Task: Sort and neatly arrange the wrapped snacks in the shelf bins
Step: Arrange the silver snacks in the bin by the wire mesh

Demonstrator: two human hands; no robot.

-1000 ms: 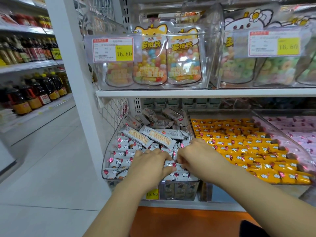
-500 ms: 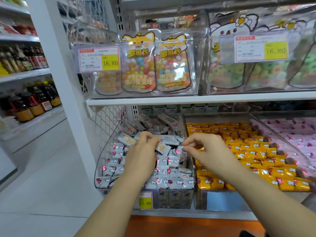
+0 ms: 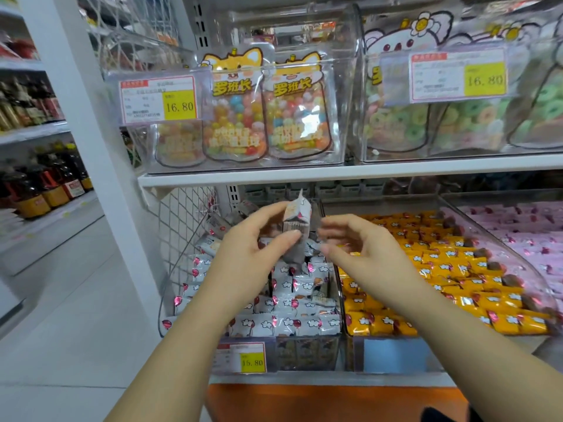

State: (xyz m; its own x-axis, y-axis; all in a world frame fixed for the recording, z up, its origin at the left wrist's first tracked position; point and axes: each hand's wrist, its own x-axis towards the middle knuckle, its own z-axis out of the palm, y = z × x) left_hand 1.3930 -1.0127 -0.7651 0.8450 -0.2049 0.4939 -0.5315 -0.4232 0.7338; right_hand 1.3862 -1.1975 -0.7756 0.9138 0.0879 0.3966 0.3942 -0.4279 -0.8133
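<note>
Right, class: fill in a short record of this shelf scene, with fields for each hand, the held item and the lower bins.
left hand: pinches one white wrapped snack, held above the bin
right hand: beside that snack, fingers loosely curled, nothing visibly held
left bin: white snacks, front rows tidy, back ones jumbled
middle bin: yellow wrapped snacks in rows
far right: pink wrapped snacks
</note>
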